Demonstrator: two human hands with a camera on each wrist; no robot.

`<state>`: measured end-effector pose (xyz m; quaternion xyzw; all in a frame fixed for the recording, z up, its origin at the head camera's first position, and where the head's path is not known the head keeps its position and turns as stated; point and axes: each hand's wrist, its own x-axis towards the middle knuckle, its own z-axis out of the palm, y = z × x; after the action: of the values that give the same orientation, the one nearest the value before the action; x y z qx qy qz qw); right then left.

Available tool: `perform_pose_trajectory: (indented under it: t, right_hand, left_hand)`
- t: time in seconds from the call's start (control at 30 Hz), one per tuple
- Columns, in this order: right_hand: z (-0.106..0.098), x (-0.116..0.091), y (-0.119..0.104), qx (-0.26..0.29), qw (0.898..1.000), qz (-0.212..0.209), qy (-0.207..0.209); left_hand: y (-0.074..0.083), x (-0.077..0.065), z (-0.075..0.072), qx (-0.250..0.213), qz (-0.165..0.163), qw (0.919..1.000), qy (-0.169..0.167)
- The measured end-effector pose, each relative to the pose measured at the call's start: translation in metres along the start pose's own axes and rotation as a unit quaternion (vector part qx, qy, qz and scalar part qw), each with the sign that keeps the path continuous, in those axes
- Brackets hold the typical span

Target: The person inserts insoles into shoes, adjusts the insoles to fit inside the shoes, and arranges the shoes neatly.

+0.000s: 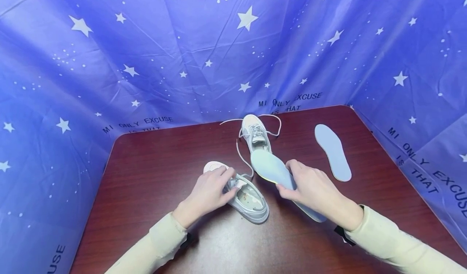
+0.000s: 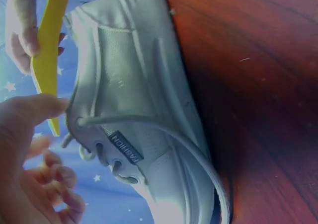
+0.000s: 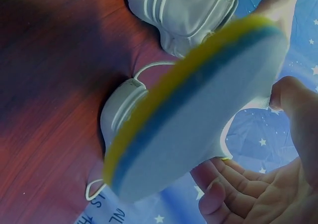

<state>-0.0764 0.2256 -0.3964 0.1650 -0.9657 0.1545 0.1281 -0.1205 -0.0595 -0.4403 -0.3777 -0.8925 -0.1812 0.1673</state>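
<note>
A pale lace-up shoe (image 1: 257, 213) lies in the middle of the table, its opening towards the person. My left hand (image 1: 209, 187) hovers at its laces, fingers loosely bent; in the left wrist view the thumb tip (image 2: 57, 107) is right at the shoe's collar. My right hand (image 1: 313, 185) pinches an insole (image 1: 270, 166) by its edges at the middle, thumb on one side and fingers on the other. The insole is pale on top with a blue and yellow edge (image 3: 164, 97). It is held tilted, right of the near shoe.
A second pale shoe (image 1: 251, 124) stands farther back with loose laces spread out. Another pale insole (image 1: 333, 150) lies flat at the right. The dark red table (image 1: 157, 152) ends at a blue star-patterned curtain (image 1: 200, 43).
</note>
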Motion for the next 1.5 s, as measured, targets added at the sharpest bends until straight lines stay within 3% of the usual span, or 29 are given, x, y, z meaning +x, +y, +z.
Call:
perform_pose_trajectory:
  t: [0.3, 0.6, 1.07, 1.5]
  right_hand:
    - [0.002, -0.002, 0.001, -0.009, 1.0, -0.005, 0.004]
    - [0.004, -0.004, -0.002, -0.01, 1.0, -0.015, 0.005]
    - [0.004, -0.002, -0.001, -0.01, 1.0, -0.02, 0.006]
    - [0.005, -0.005, 0.001, -0.01, 1.0, -0.021, 0.006]
  left_hand:
    - [0.004, -0.001, 0.007, 0.012, 0.04, 0.9989, 0.02]
    - [0.009, -0.001, 0.009, 0.041, 0.006, 0.9991, -0.01]
    - [0.009, 0.005, 0.005, 0.027, 0.021, 0.9994, -0.004]
    - [0.002, 0.009, -0.005, 0.017, -0.015, 0.9993, -0.03]
